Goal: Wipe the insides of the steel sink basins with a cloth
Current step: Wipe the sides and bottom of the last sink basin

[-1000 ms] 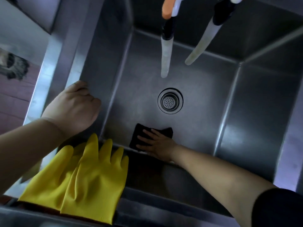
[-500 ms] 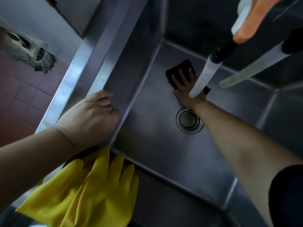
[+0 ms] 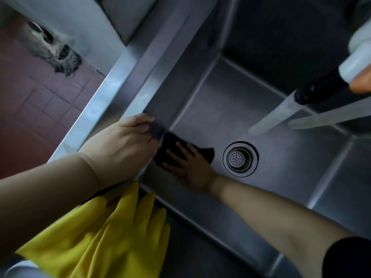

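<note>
Down on the floor of the steel sink basin [image 3: 281, 187], hard against its left wall near the front corner, lies the dark cloth [image 3: 170, 149]. The right hand [image 3: 190, 167] lies flat on top of it, fingers spread apart and pressing it to the metal; nothing is pinched, just palm and fingers laid over the fabric. The image blurs a little here, so the cloth's exact edges are hard to make out. Just to the right of the cloth sits the round drain strainer [image 3: 240, 158], close by but not touched. The left hand [image 3: 122, 143] rests up on the basin's left rim, fingers curled together over the edge, its fingertips just above the cloth. Beside that wrist, a pair of yellow rubber gloves [image 3: 104, 233] hangs over the front rim. Above the far right of the basin two pale tap spouts [image 3: 277, 115] slant down, one with a black collar. Beyond the sink's left edge shows a reddish tiled floor [image 3: 34, 101].
</note>
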